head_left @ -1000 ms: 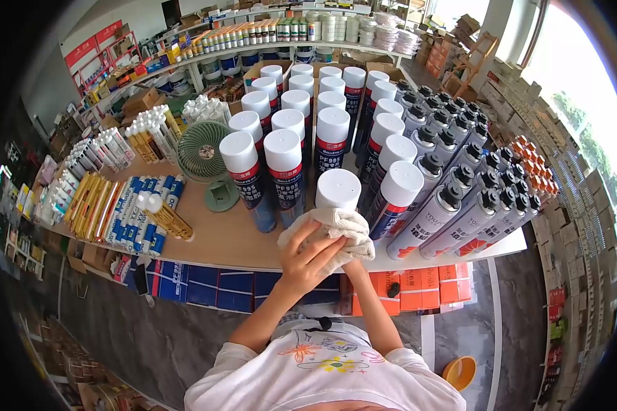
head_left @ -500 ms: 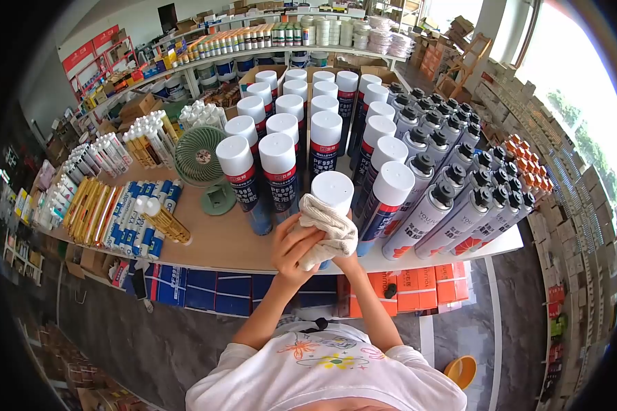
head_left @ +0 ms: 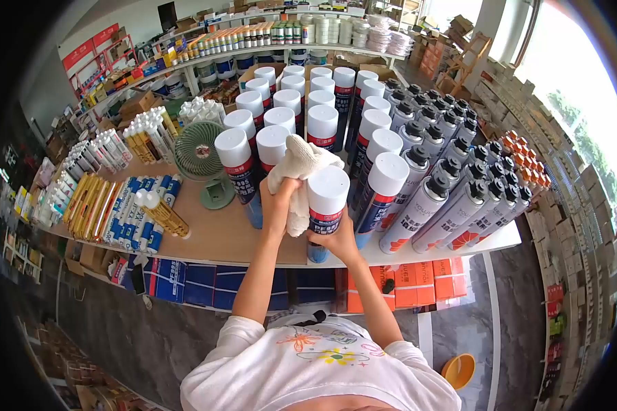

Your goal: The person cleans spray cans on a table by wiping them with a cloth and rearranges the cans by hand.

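Note:
A dark blue spray can with a white cap [head_left: 328,194] stands near the table's front edge, with my right hand [head_left: 339,236] wrapped round its lower part. My left hand [head_left: 278,204] grips a cream cloth [head_left: 300,171], which is bunched up against the left side of this can and its cap. Part of the left hand's fingers is hidden behind the cloth. Rows of similar white-capped cans [head_left: 321,123] stand just behind. To the right are several grey cans with black nozzles [head_left: 418,212].
A green fan [head_left: 199,149] stands left of the cans on the table [head_left: 219,250]. Yellow and blue tubes [head_left: 140,209] lie further left. Orange boxes [head_left: 415,282] and blue boxes [head_left: 233,284] sit under the table. A yellow bowl [head_left: 458,370] is on the floor.
My left hand and the cloth have moved up and left, from the can's front to its left side. More of the can's label and my right hand now shows.

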Available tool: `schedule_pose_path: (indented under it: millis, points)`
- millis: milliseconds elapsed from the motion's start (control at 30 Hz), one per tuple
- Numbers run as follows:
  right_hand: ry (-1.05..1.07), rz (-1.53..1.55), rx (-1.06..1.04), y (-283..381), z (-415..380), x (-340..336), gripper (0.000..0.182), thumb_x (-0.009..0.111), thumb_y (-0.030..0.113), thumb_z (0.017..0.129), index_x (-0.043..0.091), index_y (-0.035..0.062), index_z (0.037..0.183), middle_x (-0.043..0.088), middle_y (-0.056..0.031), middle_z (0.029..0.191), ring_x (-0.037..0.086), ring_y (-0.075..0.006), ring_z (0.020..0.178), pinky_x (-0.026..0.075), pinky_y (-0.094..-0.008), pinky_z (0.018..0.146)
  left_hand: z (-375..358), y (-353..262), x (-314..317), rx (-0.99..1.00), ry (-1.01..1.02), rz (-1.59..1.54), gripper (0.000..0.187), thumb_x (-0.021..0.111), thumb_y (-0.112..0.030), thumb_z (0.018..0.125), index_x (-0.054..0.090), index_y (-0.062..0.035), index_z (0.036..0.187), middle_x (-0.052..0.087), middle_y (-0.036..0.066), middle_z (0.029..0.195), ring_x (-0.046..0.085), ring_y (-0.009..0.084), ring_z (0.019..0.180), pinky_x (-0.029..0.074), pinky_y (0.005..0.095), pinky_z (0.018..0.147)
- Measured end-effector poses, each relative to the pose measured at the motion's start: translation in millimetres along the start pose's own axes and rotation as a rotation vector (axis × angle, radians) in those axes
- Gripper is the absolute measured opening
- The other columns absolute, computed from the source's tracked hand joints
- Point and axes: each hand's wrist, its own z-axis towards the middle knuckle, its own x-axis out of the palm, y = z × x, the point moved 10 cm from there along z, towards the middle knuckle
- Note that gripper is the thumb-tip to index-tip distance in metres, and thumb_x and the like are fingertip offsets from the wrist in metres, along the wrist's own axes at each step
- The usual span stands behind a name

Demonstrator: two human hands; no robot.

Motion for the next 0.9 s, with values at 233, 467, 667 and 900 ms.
schedule_pose_path:
  millis: [233,467,667,900]
  points:
    - [0.125,0.046,0.054,-2.3,-1.5,7.2,0.086,0.086,0.022,0.062,0.038,-0.0010,0.130,0.066,-0.0211,0.107,0.067,-0.0277,0.098,0.053,-0.0364,0.084,40.4,52.4,22.8,-0.328,0.245,-0.125,0.025,0.057,-0.014,0.081,0.062,-0.0017,0.102,0.062,0.002,0.085,0.059,0.0105,0.076,0.047,0.0245,0.069]
    - [0.025,0.080,0.090,-17.2,-3.7,-5.4,0.088,0.087,0.021,0.061,0.039,-0.0029,0.130,0.065,-0.0188,0.114,0.065,-0.0238,0.102,0.052,-0.0357,0.090,33.5,74.1,45.6,-0.257,0.339,-0.165,0.032,0.055,-0.016,0.085,0.064,0.0018,0.109,0.066,0.004,0.095,0.063,0.0108,0.082,0.050,0.0253,0.073]
    - [-0.018,0.001,0.042,0.3,-4.3,9.2,0.076,0.089,0.025,0.061,0.041,0.0010,0.115,0.065,-0.0238,0.101,0.068,-0.0344,0.095,0.053,-0.0380,0.079,-4.3,24.1,-2.1,-0.047,0.032,-0.133,0.032,0.054,-0.009,0.084,0.062,0.0047,0.112,0.066,0.006,0.099,0.063,0.0123,0.087,0.051,0.0269,0.077]
    - [-0.286,0.006,0.069,-9.2,-12.2,-1.3,0.070,0.087,0.021,0.068,0.041,-0.0008,0.117,0.063,-0.0258,0.105,0.066,-0.0364,0.099,0.052,-0.0417,0.081,-75.6,-24.1,10.8,0.709,-0.001,0.520,0.038,0.072,-0.006,0.074,0.063,0.0005,0.110,0.061,0.014,0.117,0.059,0.0305,0.111,0.046,0.0415,0.096]
